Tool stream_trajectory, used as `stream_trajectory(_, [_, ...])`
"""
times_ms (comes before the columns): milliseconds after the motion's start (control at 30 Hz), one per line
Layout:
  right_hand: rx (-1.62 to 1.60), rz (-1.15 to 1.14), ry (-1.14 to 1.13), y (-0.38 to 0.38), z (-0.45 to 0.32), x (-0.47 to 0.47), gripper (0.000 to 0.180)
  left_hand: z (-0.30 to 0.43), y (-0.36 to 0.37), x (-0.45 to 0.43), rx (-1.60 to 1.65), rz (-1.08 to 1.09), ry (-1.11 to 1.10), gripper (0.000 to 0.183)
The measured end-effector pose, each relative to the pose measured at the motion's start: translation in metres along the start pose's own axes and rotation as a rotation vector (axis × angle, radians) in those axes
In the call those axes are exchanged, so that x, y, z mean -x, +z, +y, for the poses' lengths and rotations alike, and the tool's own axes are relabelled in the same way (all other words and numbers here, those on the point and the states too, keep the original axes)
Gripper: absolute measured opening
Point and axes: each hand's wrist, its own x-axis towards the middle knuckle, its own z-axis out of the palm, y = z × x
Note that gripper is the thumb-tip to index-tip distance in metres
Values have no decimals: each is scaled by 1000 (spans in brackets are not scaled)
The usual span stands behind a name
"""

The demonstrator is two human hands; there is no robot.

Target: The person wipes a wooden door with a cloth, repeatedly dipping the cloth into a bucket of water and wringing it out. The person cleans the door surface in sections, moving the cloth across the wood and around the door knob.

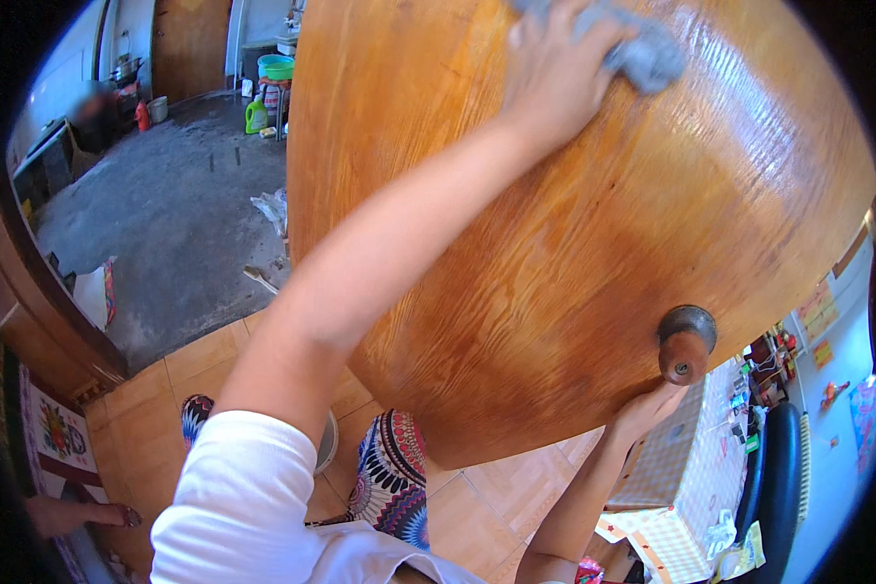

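A varnished wooden door [482,292] fills the middle of the view, its grain showing and a bright glare on its upper right. My left hand [555,66] presses a grey cloth [650,58] against the upper part of the door. The cloth is bunched, and some of it is hidden under the fingers. Low on the right, my right hand [646,412] grips the door's edge just below a round wooden doorknob [685,350] with a dark metal base. The knob and the door hide some of its fingertips.
Left of the door, a dark concrete floor [153,204] holds a brush [260,279], a green jug [256,117] and a stool with basins [276,67]. A pail [328,442] stands partly hidden by my arm. At right are a checkered-cloth table [671,467] and a black chair [777,467].
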Motion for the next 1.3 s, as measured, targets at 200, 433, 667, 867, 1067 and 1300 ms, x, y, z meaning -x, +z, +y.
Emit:
stream_trajectory(200, [-31,5,-21,8,8,-4,59,-18,-63,251,-95,-295,-180,68])
stream_trajectory(433, [15,2,-24,7,-8,-3,62,-8,-86,258,-78,-416,-307,48])
stream_trajectory(667, [-13,-1,-12,2,-5,-3,58,-4,-33,91,-16,-4,-260,43])
stream_trajectory(867, [-6,14,8,-1,-4,-1,58,-3,-75,270,-107,-247,-414,51])
stream_trajectory(1067, [-19,44,-15,2,-12,5,58,5,-92,294,-49,-258,-520,43])
stream_trajectory(1300, [15,38,-51,-3,-8,6,55,24,-9,54,23,171,-114,43])
